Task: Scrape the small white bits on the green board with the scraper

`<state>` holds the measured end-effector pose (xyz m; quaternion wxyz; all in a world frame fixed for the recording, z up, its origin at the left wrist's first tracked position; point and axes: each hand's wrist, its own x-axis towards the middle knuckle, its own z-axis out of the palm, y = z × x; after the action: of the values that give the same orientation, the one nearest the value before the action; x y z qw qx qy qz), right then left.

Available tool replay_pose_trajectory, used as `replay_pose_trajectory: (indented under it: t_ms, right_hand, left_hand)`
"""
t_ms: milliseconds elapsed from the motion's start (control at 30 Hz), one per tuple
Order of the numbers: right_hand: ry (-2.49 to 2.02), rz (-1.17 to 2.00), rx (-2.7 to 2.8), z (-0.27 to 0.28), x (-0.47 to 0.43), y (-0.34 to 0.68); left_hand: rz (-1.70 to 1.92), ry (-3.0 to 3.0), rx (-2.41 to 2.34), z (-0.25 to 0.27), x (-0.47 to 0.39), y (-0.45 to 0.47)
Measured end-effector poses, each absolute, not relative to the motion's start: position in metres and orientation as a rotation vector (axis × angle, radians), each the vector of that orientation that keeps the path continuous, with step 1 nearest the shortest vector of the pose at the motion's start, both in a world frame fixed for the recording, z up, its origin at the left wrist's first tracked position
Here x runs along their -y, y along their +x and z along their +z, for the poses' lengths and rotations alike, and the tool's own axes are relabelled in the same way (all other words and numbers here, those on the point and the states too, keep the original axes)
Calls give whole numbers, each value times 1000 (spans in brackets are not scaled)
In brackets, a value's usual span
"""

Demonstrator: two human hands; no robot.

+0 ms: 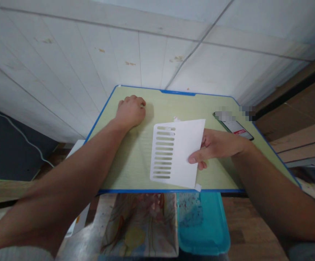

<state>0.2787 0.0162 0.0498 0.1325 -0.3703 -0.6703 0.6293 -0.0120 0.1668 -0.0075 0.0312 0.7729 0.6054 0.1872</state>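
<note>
My right hand point(214, 146) grips a white paper card with a column of slots point(183, 152), its thumb on the face and its fingers behind. The card is tilted above the pale green tabletop point(135, 156), and several rounded horizontal slots run down its left side. Small white bits show at the card's top edge and at its lower right corner; whether they are attached I cannot tell. To the left, my left hand point(131, 112) rests on the tabletop in a loose fist, with nothing visible in it.
A phone point(235, 127) with its screen lit lies on the right of the tabletop, behind my right wrist. Beyond the blue-edged top rises a white panelled wall point(125, 54) with a cable point(198, 45). Below the front edge are a turquoise plastic bin point(212, 224) and a patterned box point(138, 228).
</note>
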Motion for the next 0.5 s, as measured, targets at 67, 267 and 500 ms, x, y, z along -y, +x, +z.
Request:
replay_pose_trajectory:
  t_ms: [67,267,500]
  right_hand:
    - [-1073,1871,1956,51,-15,281]
    - [-1150,1624,1847,52,-20,286]
    - [-1240,1626,1887,53,-22,291]
  left_hand:
    - [571,2379,-1871,-7,-166,-12]
    - [566,2382,-1855,-7,-164,-12]
    - [565,2381,-1843,-6,-162,-12]
